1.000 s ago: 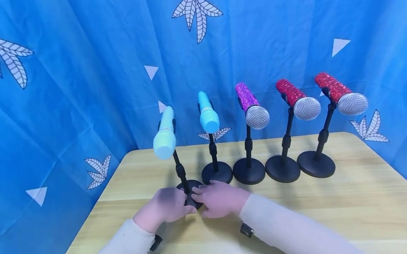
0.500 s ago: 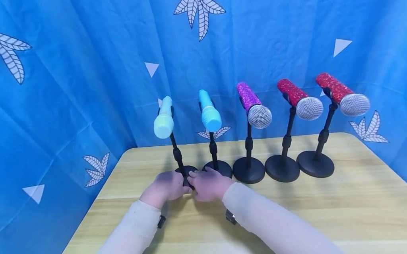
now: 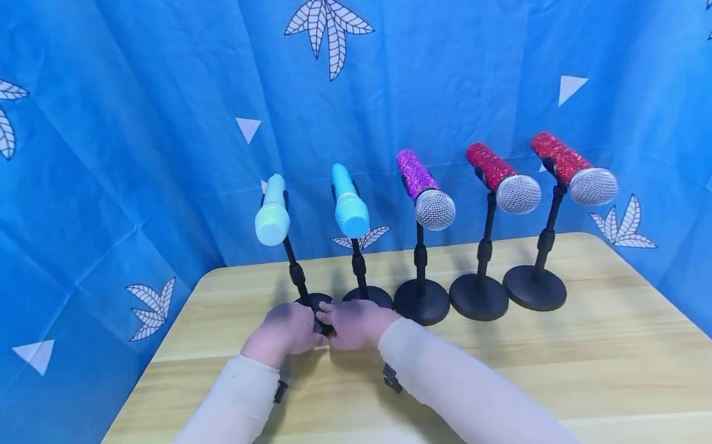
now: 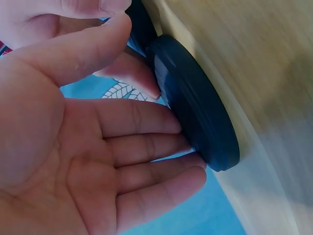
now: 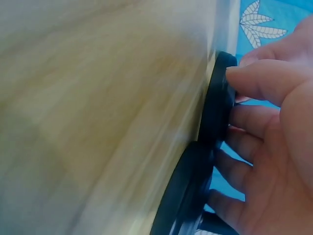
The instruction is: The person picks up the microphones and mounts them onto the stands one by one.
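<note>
A pale mint microphone (image 3: pixel 272 221) rests in a black desk stand at the left end of a row. My left hand (image 3: pixel 284 333) lies at the left of its round base (image 3: pixel 321 324), and my right hand (image 3: pixel 356 324) is on the right side. In the left wrist view, straight fingers touch the upright rim of the base (image 4: pixel 195 107), thumb stretched toward the other hand. The right wrist view shows the right thumb and fingertips against the black base (image 5: pixel 219 107), fingers slightly bent. A neighbouring base (image 5: pixel 180 196) sits close beside it.
To the right stand a blue microphone (image 3: pixel 352 212), a glittery purple one (image 3: pixel 418 175) and two glittery red ones (image 3: pixel 492 166), each in a black stand. They line the rear of the wooden table (image 3: pixel 531 375). A blue patterned curtain (image 3: pixel 197 123) hangs behind.
Both hands and the mint microphone's stand have moved away toward the back, nearly level with the row. Between the last two frames they barely shift, while the whole view moves slightly.
</note>
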`<state>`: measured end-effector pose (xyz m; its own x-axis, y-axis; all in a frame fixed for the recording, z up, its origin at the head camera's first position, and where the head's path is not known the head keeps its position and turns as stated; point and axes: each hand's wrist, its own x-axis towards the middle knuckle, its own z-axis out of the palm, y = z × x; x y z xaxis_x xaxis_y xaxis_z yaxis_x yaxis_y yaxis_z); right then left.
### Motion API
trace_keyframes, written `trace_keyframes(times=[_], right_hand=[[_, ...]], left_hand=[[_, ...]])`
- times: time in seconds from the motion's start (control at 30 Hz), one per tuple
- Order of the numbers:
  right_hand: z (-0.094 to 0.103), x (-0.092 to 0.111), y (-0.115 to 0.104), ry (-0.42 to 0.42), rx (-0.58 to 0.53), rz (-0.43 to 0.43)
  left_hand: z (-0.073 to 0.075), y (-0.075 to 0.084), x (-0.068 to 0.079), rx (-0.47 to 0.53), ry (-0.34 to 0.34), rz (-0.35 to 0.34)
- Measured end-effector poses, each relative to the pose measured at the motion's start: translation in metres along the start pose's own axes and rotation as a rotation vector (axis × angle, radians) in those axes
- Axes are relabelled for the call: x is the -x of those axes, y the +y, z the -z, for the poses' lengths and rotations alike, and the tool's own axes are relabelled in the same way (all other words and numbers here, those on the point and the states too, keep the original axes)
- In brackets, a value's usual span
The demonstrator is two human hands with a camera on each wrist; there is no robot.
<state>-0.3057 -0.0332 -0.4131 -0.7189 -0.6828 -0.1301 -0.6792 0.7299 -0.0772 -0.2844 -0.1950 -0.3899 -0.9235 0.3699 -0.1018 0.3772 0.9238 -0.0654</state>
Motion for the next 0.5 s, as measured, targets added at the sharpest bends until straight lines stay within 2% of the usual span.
trace_keyframes(times=[0.1, 0.23, 0.37, 0.43, 0.5], right_hand=[[-0.005, -0.002, 0.004, 0.006, -0.019, 0.027], [-0.01, 0.009, 0.013, 0.064, -0.086, 0.058], [-0.005, 0.039, 0.024, 0.189, -0.171, 0.084], [-0.002, 0.057, 0.032, 0.264, -0.203, 0.095], [0.001, 0.076, 0.04, 0.333, -0.207, 0.072]], left_hand=[[-0.001, -0.002, -0.001, 0.012, -0.014, 0.013], [-0.005, -0.008, -0.005, 0.122, -0.019, 0.062], [-0.007, -0.01, -0.004, 0.193, -0.018, 0.118], [-0.006, -0.007, 0.001, 0.178, -0.004, 0.129], [-0.002, -0.001, 0.006, 0.153, 0.042, 0.127]])
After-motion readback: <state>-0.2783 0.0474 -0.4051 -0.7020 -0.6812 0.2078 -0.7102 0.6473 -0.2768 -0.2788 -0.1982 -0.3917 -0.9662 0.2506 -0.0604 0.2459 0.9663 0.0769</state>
